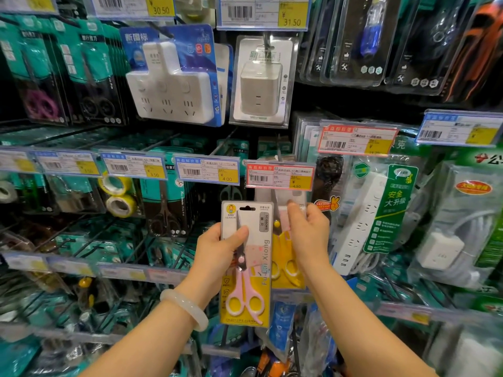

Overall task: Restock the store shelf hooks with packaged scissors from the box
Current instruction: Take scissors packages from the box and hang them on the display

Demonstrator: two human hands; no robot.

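My left hand (217, 248) grips a carded pack of pink-handled scissors (249, 268), held upright in front of the shelf with the thumb across the blade. Just to its right, my right hand (307, 229) pinches the top of a pack of yellow-handled scissors (285, 257) that hangs below the red price tag (280, 176) marked 4.50. The hook itself is hidden behind that tag. The two packs overlap slightly. No box is in view.
Rows of hooks carry teal-carded scissors (166, 202) to the left, tape rolls (118, 195), white socket adapters (174, 85) above and power strips (364, 221) to the right. Price-tag strips run along each row. Lower hooks hold more packs.
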